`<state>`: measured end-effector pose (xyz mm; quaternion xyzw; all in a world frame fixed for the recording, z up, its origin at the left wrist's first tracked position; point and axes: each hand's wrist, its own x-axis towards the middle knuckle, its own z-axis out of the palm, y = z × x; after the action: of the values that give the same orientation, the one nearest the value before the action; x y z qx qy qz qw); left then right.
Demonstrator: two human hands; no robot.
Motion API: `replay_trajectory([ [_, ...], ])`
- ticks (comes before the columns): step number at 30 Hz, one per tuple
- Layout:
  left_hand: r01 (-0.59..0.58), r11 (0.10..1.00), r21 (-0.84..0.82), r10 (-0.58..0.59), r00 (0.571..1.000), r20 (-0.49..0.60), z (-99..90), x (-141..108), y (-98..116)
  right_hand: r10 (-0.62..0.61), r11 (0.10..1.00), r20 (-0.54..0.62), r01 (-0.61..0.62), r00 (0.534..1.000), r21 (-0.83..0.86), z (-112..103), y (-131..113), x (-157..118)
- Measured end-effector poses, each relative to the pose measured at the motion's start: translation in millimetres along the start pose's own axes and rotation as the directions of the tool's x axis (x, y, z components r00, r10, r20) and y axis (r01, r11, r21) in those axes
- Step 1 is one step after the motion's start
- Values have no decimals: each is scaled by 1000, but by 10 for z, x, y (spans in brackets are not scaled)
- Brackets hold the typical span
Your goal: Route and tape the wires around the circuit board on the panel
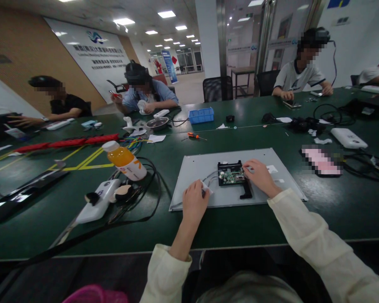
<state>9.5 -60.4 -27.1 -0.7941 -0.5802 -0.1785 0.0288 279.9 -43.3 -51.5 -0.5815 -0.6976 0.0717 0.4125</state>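
Note:
A flat grey panel (208,168) lies on the green table in front of me. On it sits a black bracket (246,190) around a green circuit board (232,176), with pale cables (212,176) running off to the left. My left hand (195,198) rests at the panel's left part, fingers curled by a small white piece (207,187); what lies inside them is partly hidden. Over the board's right edge, my right hand (259,174) has its fingertips pinched together. Whatever is between those fingertips is too small to make out.
Left of the panel are an orange drink bottle (124,160), a white power bank (99,201) and black cables (153,198). Beyond it lie an orange screwdriver (194,135) and a blue basket (201,115). A phone (321,160) lies at right. Several people sit around the table.

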Motion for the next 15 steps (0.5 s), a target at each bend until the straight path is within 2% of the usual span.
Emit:
replay_trajectory([
  [9,-86,990,-111,68,985,-160,-98,-5,17,14,1000,-44,-14,999,-6,28,13,7],
  [15,-104,988,-111,83,980,-179,-154,-17,9,36,980,-59,-47,998,-192,74,81,1],
])
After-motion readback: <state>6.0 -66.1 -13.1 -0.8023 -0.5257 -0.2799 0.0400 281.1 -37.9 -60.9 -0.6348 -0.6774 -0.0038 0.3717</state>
